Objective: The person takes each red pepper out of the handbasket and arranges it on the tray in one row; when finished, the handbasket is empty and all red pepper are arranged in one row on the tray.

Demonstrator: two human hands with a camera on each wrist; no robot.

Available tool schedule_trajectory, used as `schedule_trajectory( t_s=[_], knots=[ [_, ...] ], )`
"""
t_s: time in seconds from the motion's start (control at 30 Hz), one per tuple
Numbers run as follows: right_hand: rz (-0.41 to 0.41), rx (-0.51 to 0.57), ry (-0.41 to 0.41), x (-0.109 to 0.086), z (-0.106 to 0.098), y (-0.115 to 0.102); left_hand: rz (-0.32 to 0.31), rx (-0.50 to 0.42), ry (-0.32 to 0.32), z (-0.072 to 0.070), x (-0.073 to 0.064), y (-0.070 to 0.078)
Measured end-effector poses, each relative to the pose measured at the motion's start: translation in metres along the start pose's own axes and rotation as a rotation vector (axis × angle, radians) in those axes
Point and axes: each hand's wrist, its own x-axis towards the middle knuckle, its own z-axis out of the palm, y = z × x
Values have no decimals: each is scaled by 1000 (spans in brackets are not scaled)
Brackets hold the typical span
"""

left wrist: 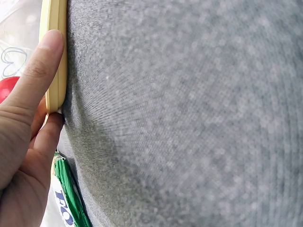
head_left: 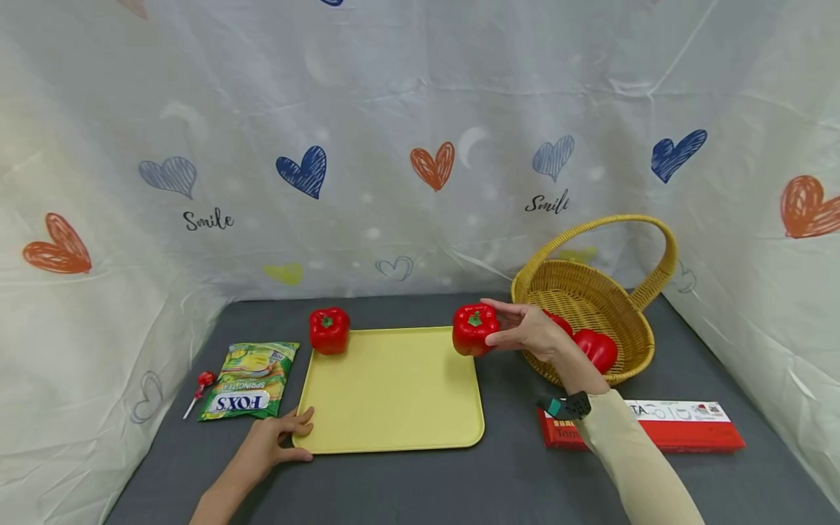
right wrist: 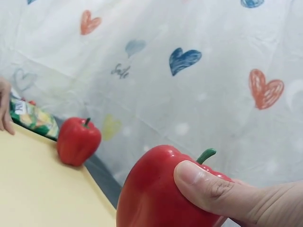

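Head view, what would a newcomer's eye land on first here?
Probably the glossy red pepper that the right hand holds by the far right corner of the yellow tray. Next, the second pepper at the tray's far left corner, then the tall-handled basket to the tray's right, with more red peppers inside.

Your grey table (head_left: 394,488)
Before you, a lollipop (head_left: 206,379) lies at far left beside a green packet (head_left: 252,375); a yellow tray (head_left: 394,394) sits in the middle, a basket (head_left: 571,284) at right, and a red box (head_left: 695,435) nearer you.
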Motion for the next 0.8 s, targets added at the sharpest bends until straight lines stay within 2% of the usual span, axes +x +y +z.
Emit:
schedule_trajectory(
  t_s=[0.17, 0.5, 0.8],
  knots=[
    [18, 18, 10, 18, 15, 11, 10, 11, -2, 1, 0, 1],
    [63, 26, 57, 53, 50, 19, -13, -4, -1, 0, 0, 0],
    [39, -21, 77, 76, 75, 25, -17, -21, -12, 0, 0, 0]
  ],
)
